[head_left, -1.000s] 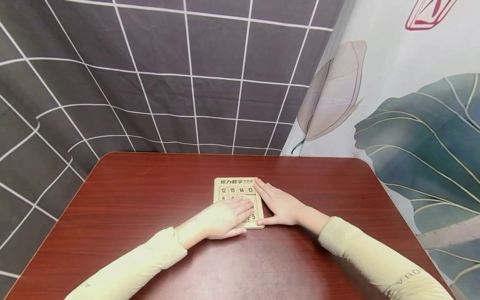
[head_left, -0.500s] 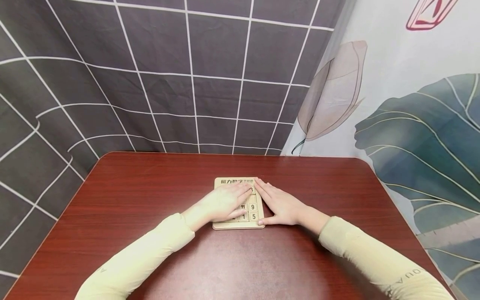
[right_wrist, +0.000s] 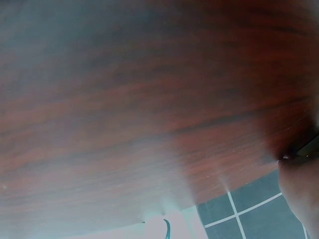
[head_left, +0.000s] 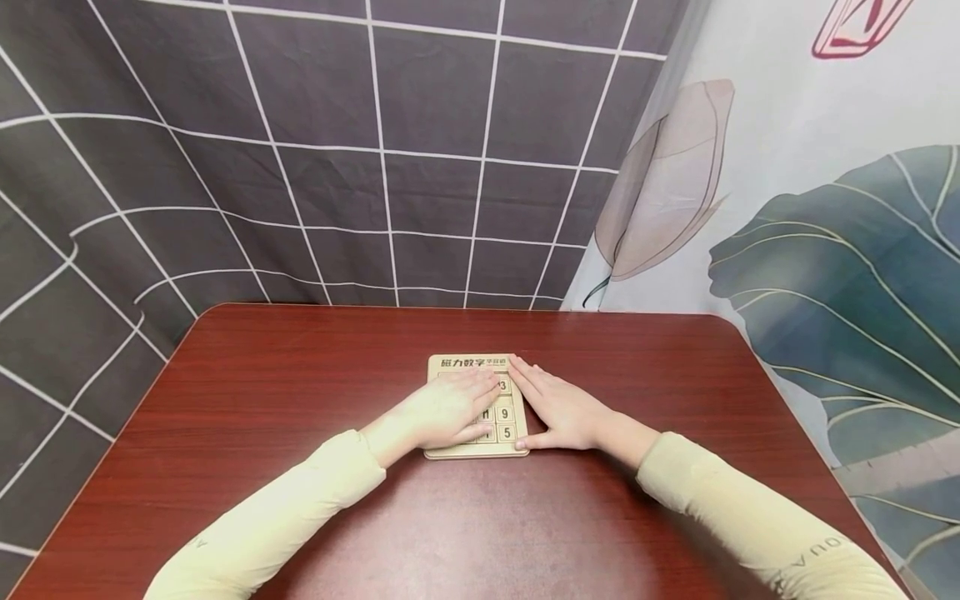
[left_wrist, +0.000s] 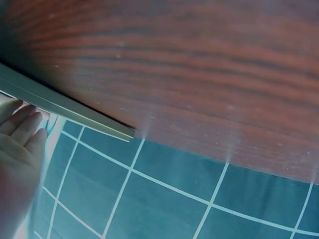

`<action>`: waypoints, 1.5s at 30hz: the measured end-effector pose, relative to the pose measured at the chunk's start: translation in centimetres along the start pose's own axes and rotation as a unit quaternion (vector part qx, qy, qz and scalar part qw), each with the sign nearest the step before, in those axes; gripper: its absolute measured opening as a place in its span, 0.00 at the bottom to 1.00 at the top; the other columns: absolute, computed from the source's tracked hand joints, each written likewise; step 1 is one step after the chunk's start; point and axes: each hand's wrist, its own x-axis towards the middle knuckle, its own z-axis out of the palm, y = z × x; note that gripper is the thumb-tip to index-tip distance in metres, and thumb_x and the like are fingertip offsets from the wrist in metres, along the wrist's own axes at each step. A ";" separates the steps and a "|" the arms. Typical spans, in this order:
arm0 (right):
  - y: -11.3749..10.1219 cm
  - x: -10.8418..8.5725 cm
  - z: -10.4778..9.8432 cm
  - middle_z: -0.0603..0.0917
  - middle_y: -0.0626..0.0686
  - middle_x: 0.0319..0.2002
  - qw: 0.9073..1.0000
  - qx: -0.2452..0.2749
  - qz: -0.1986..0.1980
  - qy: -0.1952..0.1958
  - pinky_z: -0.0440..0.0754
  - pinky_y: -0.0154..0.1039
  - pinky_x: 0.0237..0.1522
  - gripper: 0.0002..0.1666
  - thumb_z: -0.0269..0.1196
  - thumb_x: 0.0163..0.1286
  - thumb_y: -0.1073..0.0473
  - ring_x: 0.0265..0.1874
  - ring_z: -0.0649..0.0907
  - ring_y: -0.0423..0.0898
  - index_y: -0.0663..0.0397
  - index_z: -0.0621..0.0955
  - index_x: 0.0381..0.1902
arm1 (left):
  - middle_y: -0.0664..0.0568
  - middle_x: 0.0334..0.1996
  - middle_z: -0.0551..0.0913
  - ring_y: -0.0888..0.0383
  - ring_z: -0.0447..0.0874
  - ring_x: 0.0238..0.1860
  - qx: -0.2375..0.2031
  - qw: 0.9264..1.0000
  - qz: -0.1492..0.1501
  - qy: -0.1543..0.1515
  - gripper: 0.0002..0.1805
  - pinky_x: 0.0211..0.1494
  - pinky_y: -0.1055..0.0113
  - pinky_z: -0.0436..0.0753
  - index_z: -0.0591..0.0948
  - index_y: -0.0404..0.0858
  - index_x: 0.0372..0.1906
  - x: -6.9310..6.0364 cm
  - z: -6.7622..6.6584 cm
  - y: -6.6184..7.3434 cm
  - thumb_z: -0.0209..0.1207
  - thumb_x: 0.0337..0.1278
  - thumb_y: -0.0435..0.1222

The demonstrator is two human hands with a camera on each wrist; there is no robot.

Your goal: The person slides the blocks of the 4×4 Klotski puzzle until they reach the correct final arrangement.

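Note:
A pale number slide puzzle (head_left: 472, 453) lies flat on the table, dark lettering along its far rim. My left hand (head_left: 450, 408) is spread over its left and middle part, fingertips on the tiles of the upper rows beside the 13 tile (head_left: 503, 386). That hand hides most of the tiles; the 9 tile (head_left: 505, 414) and 5 tile (head_left: 507, 433) show. Along the puzzle's right side rests my right hand (head_left: 562, 408), fingers straight at the far corner and thumb touching the near corner. In the left wrist view, the puzzle's side edge (left_wrist: 75, 109) runs past the left fingers (left_wrist: 22, 127).
The table (head_left: 300, 375) is reddish-brown wood with rounded far corners. Behind it hangs a dark grid-patterned curtain (head_left: 435, 92), with a white leaf-print curtain (head_left: 750, 167) on the right.
My left hand has moved from the puzzle's lower rows to its upper rows, then slightly back. The 13 tile has slid a little toward me. My right hand has stayed in place.

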 end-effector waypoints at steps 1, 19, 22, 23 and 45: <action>0.0 0.0 0.0 0.48 0.66 0.86 1.000 0.000 0.000 0.000 0.62 0.57 0.85 0.68 0.65 0.68 0.28 0.85 0.57 0.61 0.68 0.51 0.85 | 0.42 0.76 0.75 0.47 0.72 0.79 -0.001 1.000 0.003 0.000 0.34 0.84 0.55 0.70 0.75 0.33 0.75 -0.1 0.0 0.1 0.51 0.80 0.53; 0.3 0.0 0.3 0.46 0.64 0.87 1.000 0.001 0.008 -0.010 0.59 0.55 0.86 0.69 0.64 0.68 0.26 0.86 0.55 0.59 0.67 0.49 0.85 | 0.45 0.77 0.75 0.50 0.73 0.79 0.007 1.000 0.029 -0.001 0.33 0.84 0.57 0.70 0.74 0.37 0.76 -1.1 0.2 -0.2 0.50 0.81 0.53; 0.4 0.0 0.5 0.46 0.64 0.87 1.000 -0.001 0.008 -0.010 0.58 0.55 0.87 0.69 0.65 0.68 0.27 0.86 0.55 0.59 0.67 0.49 0.85 | 0.44 0.77 0.75 0.49 0.72 0.79 0.007 1.000 0.018 0.003 0.33 0.84 0.56 0.70 0.74 0.36 0.76 -1.2 0.2 -0.9 0.50 0.81 0.54; 0.4 0.0 0.5 0.46 0.64 0.87 1.000 -0.001 0.009 -0.010 0.58 0.55 0.87 0.69 0.65 0.68 0.27 0.86 0.55 0.58 0.67 0.49 0.85 | 0.43 0.77 0.75 0.49 0.73 0.79 0.008 1.000 0.013 0.003 0.34 0.84 0.56 0.70 0.74 0.36 0.76 -1.2 0.2 -1.1 0.51 0.80 0.54; 0.1 0.0 0.0 0.48 0.65 0.87 1.000 -0.003 0.004 -0.006 0.62 0.57 0.85 0.69 0.64 0.68 0.26 0.85 0.58 0.61 0.68 0.50 0.85 | 0.42 0.77 0.74 0.49 0.72 0.79 -0.009 1.000 -0.005 -0.014 0.34 0.85 0.56 0.68 0.73 0.34 0.76 0.4 -0.2 -0.8 0.51 0.81 0.54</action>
